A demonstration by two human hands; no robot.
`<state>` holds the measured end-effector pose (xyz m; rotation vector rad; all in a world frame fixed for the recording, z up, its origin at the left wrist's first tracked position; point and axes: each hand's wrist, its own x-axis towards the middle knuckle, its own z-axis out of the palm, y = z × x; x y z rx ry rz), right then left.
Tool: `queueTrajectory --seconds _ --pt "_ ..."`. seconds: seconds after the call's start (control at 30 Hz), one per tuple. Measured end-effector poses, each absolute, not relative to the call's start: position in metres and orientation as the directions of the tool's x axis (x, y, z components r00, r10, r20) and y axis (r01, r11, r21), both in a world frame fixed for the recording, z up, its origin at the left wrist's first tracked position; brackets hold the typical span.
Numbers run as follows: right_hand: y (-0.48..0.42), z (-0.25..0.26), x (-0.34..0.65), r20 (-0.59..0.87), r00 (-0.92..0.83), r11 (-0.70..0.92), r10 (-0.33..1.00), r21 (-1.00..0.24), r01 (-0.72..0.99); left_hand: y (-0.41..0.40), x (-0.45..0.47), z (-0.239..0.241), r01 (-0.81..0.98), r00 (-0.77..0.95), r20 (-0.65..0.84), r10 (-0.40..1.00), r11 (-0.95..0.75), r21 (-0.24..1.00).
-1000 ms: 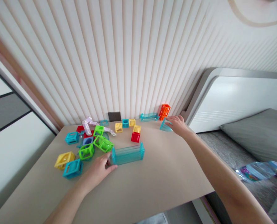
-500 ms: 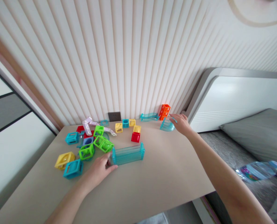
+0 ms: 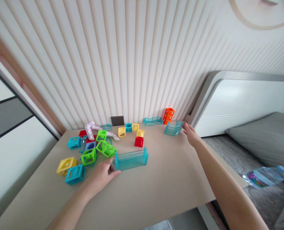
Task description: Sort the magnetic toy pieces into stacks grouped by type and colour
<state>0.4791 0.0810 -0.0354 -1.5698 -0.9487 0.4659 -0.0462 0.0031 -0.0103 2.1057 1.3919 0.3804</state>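
My left hand [image 3: 105, 172] is closed on the left end of a long, clear teal track piece [image 3: 131, 159] that lies on the table. Its fingertips are partly hidden behind that end. On the far right, my right hand [image 3: 191, 134] is just beside the raised right edge of a curved teal track piece [image 3: 173, 128]. Its fingers are somewhat apart and appear to hold nothing; whether they touch the edge is hard to tell. The curved piece stands against the foot of an upright orange block tower [image 3: 168, 116].
Another teal track piece [image 3: 153, 121] lies along the wall. Yellow, blue and red cube blocks [image 3: 139, 141] stand mid-table. Left are several green blocks [image 3: 88, 156], others in yellow and teal, and a lilac ribbon [image 3: 90, 130]. A bottle [image 3: 264, 176] lies past the table's right edge.
My right hand has drawn back from over the curved teal piece to its right side, so more of that piece shows. My left hand keeps its hold on the long piece.
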Motion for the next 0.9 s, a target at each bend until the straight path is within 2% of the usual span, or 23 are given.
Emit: queueTrajectory --seconds 0.13,0.4,0.9 --pt "0.084 -0.034 0.474 0.196 0.574 0.038 0.795 -0.961 0.274 0.004 -0.045 -0.010 0.749 0.411 -0.092 0.907 -0.279 0.601" --pt "0.089 -0.024 0.471 0.256 0.576 0.070 0.777 -0.943 0.325 0.004 -0.047 -0.012 0.733 0.427 -0.068 0.902 -0.302 0.610" --pt "0.095 -0.011 0.470 0.338 0.681 0.077 0.650 -0.920 0.383 0.003 -0.046 -0.010 0.737 0.410 -0.076 0.909 -0.281 0.614"
